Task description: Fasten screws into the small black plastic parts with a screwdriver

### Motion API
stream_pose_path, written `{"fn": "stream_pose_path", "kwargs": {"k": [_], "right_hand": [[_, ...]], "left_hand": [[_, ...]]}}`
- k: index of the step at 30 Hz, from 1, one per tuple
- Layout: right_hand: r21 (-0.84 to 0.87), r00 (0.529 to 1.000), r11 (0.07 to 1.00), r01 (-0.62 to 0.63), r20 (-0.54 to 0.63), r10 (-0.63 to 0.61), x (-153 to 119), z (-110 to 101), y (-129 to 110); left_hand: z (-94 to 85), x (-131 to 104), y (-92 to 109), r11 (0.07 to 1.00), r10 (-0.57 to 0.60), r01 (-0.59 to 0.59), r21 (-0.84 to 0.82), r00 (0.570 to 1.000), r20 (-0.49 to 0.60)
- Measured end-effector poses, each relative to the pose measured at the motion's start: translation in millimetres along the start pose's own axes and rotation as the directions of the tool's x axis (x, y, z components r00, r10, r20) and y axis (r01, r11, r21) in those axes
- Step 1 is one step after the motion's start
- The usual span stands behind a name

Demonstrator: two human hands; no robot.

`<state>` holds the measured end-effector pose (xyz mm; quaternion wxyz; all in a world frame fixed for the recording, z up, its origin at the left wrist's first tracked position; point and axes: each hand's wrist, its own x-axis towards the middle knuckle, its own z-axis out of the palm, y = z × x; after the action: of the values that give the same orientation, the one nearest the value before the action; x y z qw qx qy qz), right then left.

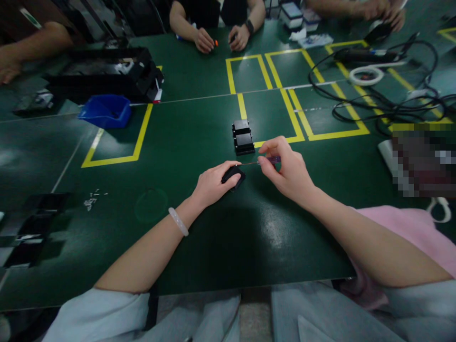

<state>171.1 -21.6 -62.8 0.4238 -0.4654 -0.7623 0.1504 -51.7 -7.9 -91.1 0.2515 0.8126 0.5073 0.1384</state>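
My left hand (216, 183) is closed around a small black part (233, 177), holding it low over the green table. Between the thumb and fingers of my right hand (287, 168) is a screwdriver (273, 160) with a purplish clear handle. Its thin shaft points left, and the tip meets the upper edge of the black part. Just beyond my hands lie black block-shaped pieces (243, 137) with small bright screws or pins along their sides. To the left, a scatter of small silvery screws (91, 199) rests on the table.
A blue bin (107, 111) and a black tray (103, 71) stand at the left. Dark parts (32, 228) lie at the near left. Cables (356, 104) and a white ring (366, 75) are at the right. Across the table are co-workers' hands (204, 41). Pink cloth (399, 232) is near my right arm.
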Motion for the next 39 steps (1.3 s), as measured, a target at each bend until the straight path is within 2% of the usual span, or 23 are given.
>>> {"fn": "stream_pose_path", "kwargs": {"k": [13, 30, 39], "right_hand": [[0.018, 1.0, 1.0, -0.001, 0.007, 0.001, 0.3, 0.1, -0.1], [0.037, 0.999, 0.999, 0.01, -0.046, -0.008, -0.7, 2.6, 0.8], [0.022, 1.0, 1.0, 0.006, -0.013, -0.006, 0.4, 1.0, 0.3]], "left_hand": [[0.2, -0.4, -0.9, 1.0, 0.005, -0.005, -0.011, 1.0, 0.0], [-0.2, -0.4, -0.3, 1.0, 0.008, -0.008, -0.009, 1.0, -0.001], [0.0, 0.0, -0.2, 1.0, 0.009, -0.009, -0.014, 1.0, -0.011]]}}
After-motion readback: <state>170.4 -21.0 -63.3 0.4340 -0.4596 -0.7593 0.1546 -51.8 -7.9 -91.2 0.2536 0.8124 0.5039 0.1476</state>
